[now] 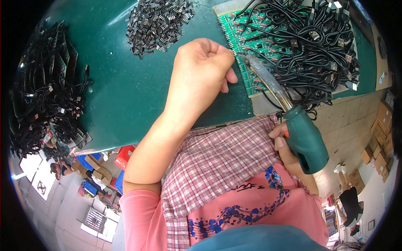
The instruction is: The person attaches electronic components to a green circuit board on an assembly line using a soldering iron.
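My right hand (285, 149) grips the green handle of a soldering iron (306, 138). The iron's metal shaft slants up and left, and its dark tip is at the left edge of a panel of green circuit boards (252, 83). Close beside that tip, my left hand (202, 62) is closed, thumb and fingers pinched at the board edge. Whatever it pinches is too small or hidden to make out. Black cables (310, 62) with metal plugs lie coiled over the boards, and short red wires show on them.
A heap of small black parts with metal pins (158, 26) lies at the far middle of the green table (121, 96). More boards with black cables (50, 92) are stacked at the left. Cardboard boxes (379, 138) and another person (351, 205) are off to the right.
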Available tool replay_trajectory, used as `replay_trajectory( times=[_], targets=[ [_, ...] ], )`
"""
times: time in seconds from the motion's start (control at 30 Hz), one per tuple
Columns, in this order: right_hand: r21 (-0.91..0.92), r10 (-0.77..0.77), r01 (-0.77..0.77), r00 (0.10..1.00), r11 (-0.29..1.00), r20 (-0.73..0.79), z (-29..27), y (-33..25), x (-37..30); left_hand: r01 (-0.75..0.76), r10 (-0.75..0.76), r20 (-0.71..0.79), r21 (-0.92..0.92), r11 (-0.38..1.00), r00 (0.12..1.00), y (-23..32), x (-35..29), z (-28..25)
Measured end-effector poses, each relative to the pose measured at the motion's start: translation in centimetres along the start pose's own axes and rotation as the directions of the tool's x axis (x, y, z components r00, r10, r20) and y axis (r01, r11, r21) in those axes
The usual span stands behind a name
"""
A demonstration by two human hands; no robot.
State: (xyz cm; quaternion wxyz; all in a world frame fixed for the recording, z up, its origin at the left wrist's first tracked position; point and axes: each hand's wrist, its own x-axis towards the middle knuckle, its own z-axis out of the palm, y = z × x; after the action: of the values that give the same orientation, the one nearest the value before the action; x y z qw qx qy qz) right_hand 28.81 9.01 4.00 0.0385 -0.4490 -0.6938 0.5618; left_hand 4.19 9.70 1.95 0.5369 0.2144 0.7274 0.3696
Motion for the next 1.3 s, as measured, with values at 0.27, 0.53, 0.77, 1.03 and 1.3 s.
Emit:
replay_trajectory(
  times=[0.27,0.53,0.77,1.03,1.3],
  targets=[
    [-0.097,-0.02,0.025,0.998,0.995,0.051,-0.1,-0.4,0.4,-0.001,0.001,0.014,-0.002,1.0,1.0,-0.2,-0.2,-0.7],
    [-0.029,0.018,-0.018,1.0,0.999,-0.013,0.0,-0.2,-0.4,-0.273,0.734,-0.168,0.855,0.441,0.658,-2.2,-0.8,-7.3],
    [0.015,-0.003,0.005,0.991,1.0,-0.132,1.4,0.9,-0.7,-0.283,0.813,0.048,0.948,0.146,0.58,-3.5,-0.6,-8.2],
    [-0.278,-0.079,0.05,0.992,0.959,-0.095,1.8,2.8,-1.4,-0.285,0.82,0.003,0.938,0.196,0.573,-3.0,-0.8,-8.9],
    [0.134,0.091,-0.085,0.995,0.987,-0.044,-0.2,-0.9,-0.9,-0.305,0.288,-0.148,-0.108,0.946,0.946,-1.0,-3.4,-5.7]
  ],
)
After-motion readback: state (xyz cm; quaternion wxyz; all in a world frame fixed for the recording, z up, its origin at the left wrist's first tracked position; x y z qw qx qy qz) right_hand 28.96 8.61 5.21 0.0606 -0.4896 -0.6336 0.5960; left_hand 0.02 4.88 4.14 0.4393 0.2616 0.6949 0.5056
